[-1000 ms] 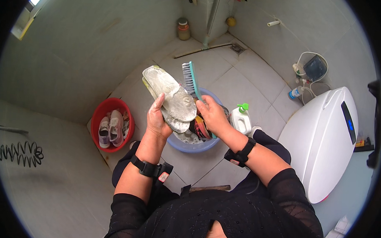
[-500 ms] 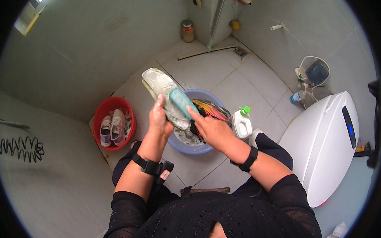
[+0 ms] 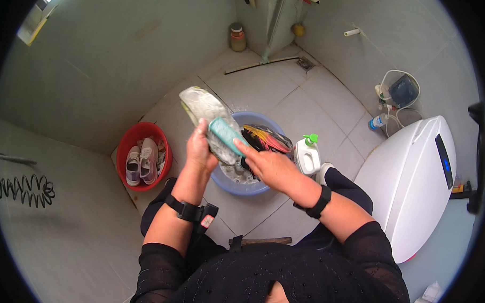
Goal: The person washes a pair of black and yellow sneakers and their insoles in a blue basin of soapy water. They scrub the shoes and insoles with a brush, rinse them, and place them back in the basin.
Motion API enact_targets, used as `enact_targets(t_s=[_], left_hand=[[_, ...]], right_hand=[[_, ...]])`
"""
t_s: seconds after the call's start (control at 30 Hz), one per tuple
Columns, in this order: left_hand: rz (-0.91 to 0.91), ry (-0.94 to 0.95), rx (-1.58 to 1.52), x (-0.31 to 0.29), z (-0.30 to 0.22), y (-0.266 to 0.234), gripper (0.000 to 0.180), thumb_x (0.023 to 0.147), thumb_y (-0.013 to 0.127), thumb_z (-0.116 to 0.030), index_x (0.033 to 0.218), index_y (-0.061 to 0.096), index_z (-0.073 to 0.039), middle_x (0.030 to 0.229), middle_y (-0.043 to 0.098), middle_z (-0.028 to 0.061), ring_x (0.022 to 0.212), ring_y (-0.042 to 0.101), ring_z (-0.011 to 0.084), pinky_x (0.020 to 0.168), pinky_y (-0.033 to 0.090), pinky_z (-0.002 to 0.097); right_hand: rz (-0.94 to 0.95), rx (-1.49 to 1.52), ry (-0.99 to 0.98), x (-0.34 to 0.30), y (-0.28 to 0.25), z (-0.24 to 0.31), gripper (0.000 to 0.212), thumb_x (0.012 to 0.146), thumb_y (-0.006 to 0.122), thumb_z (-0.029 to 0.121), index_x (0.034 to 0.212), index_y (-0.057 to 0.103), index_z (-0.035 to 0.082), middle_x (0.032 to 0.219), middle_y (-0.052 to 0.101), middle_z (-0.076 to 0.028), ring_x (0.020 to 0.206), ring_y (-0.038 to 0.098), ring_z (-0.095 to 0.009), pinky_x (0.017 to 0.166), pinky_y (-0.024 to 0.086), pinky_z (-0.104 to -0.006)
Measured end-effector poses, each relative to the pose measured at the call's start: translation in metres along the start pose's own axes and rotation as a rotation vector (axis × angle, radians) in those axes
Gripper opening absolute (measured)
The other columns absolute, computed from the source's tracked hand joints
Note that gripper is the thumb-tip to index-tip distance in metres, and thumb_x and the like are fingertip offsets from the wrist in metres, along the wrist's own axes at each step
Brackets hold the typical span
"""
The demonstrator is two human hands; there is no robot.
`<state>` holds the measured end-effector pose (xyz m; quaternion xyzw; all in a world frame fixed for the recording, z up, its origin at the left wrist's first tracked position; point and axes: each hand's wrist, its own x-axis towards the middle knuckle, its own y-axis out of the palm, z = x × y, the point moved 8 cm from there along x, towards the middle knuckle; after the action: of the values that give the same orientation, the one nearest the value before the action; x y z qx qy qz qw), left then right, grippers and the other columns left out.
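Observation:
Over the blue basin (image 3: 245, 190), a shoe (image 3: 202, 106) is tilted with its pale, lathered sole upward. My left hand (image 3: 200, 150) grips it by the near left edge. A teal scrubbing brush (image 3: 225, 134) lies against the sole, held by my right hand (image 3: 271, 166), its fingers closed round the near end. The brush's bristles are hidden beneath it. Behind my right hand, a dark shoe (image 3: 274, 140) with yellow and pink stripes rests in the basin. Foamy water (image 3: 236, 174) shows below the held shoe.
Left of the basin stands a red tub (image 3: 168, 167) holding a pair of pale shoes (image 3: 148, 161). A white bottle (image 3: 307, 158) with a green pump is on the right, before a white toilet (image 3: 407, 184). A floor squeegee (image 3: 264, 63) leans at the back, near a lidded jar (image 3: 237, 38).
The brush and my right hand have shifted slightly left along the sole. My left hand still holds the shoe in nearly the same place.

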<state>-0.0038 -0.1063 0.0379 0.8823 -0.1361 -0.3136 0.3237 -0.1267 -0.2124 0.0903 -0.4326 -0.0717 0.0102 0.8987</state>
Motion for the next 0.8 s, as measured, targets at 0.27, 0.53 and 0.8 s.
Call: enact_targets(t_s=[0.27, 0.53, 0.8], left_hand=[[0.000, -0.054, -0.040, -0.004, 0.013, 0.009, 0.043, 0.099, 0.046, -0.032, 0.128, 0.050, -0.001, 0.123, 0.058, 0.0159, 0.112, 0.056, 0.0337, 0.100, 0.044, 0.0479], [0.042, -0.015, -0.017, -0.002, 0.008, -0.002, 0.047, 0.098, 0.048, -0.036, 0.130, 0.048, -0.001, 0.126, 0.057, 0.0167, 0.115, 0.056, 0.0337, 0.102, 0.042, 0.0505], [-0.008, 0.054, -0.101, 0.006, -0.013, -0.003, 0.044, 0.099, 0.048, -0.030, 0.130, 0.045, 0.000, 0.124, 0.057, 0.0162, 0.111, 0.057, 0.0331, 0.099, 0.045, 0.0486]], right_hand=[[-0.079, 0.048, 0.004, 0.007, -0.008, -0.006, 0.060, 0.094, 0.052, 0.018, 0.148, 0.026, 0.022, 0.075, 0.062, -0.019, 0.065, 0.062, -0.038, 0.055, 0.048, -0.0474], [-0.098, -0.058, -0.001, -0.003, -0.012, 0.000, 0.059, 0.093, 0.053, 0.018, 0.147, 0.030, 0.022, 0.066, 0.060, -0.016, 0.059, 0.061, -0.034, 0.050, 0.048, -0.0450], [-0.055, 0.028, 0.046, -0.005, -0.005, -0.003, 0.060, 0.093, 0.053, 0.018, 0.148, 0.027, 0.021, 0.077, 0.062, -0.019, 0.063, 0.061, -0.038, 0.057, 0.050, -0.0463]])
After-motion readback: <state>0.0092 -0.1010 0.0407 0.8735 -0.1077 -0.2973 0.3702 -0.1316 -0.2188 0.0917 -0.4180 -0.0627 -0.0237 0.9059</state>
